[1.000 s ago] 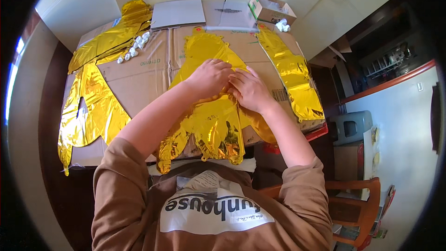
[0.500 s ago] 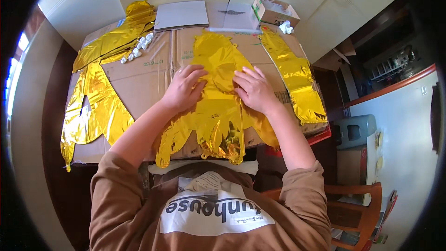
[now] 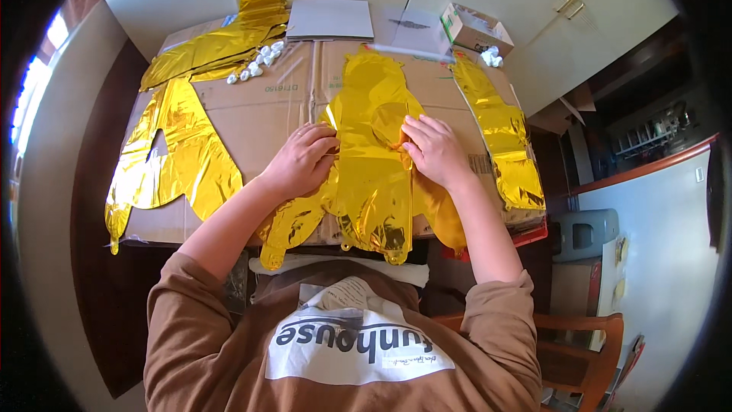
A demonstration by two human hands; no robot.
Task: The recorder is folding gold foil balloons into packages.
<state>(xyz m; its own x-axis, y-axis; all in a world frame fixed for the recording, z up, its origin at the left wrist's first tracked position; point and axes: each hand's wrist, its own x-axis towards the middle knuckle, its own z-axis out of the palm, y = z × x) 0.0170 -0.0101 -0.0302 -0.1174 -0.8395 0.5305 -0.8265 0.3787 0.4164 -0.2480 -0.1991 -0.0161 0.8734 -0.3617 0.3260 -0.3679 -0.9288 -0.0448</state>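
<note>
A flat, uninflated gold foil balloon [image 3: 372, 160] lies in front of me on a cardboard-covered table, its lobed lower end hanging over the near edge. My left hand [image 3: 307, 156] is closed at its left edge, fingers curled over the foil and fingertips partly hidden. On the opposite edge my right hand [image 3: 435, 149] pinches the foil, which is crumpled by the fingertips. A duller yellow part [image 3: 441, 217] shows below my right hand, beside the right forearm.
More flat gold foil pieces lie at the left [image 3: 179, 152] and right [image 3: 507, 141]. Several small white wads [image 3: 263, 57] sit far left. Along the back are a white flat box [image 3: 329, 18] and an open carton [image 3: 476, 28] with a white crumpled wad [image 3: 492, 56] near it. A wooden chair [image 3: 583, 336] stands lower right.
The whole view has shifted, so the table sits farther right and higher. My right fingers, earlier spread on the foil, now pinch it into a crumpled fold. My left hand stays at the left edge.
</note>
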